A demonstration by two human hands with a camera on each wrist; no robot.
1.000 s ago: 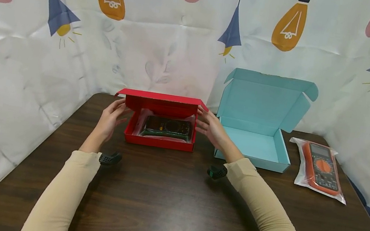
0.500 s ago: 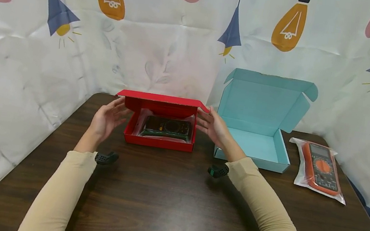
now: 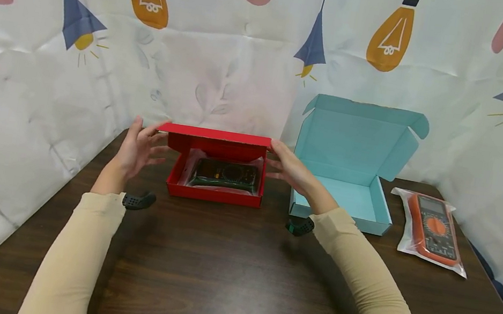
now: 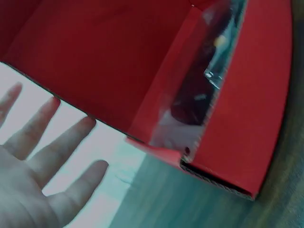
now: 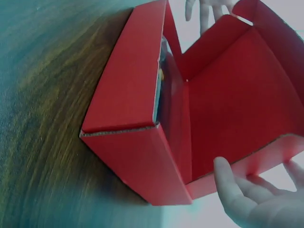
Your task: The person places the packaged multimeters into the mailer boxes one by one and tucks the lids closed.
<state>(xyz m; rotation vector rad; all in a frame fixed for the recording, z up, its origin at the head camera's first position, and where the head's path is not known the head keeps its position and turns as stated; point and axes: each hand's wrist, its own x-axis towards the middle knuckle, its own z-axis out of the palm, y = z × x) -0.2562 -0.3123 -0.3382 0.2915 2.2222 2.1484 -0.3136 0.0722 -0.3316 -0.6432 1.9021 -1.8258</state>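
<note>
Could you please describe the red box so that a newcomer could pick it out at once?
On the dark table, look toward the far edge, between the left hand and the right hand. The red box there holds a dark bagged device under a partly raised lid. Unlike the light-blue box to its right, its lid leans forward.

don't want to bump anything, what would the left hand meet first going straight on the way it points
Probably the lid of the red box, at its left edge; the left hand points its fingers there, though whether they touch is unclear.

A device (image 3: 224, 174) lies in the left box (image 3: 214, 195).
</note>
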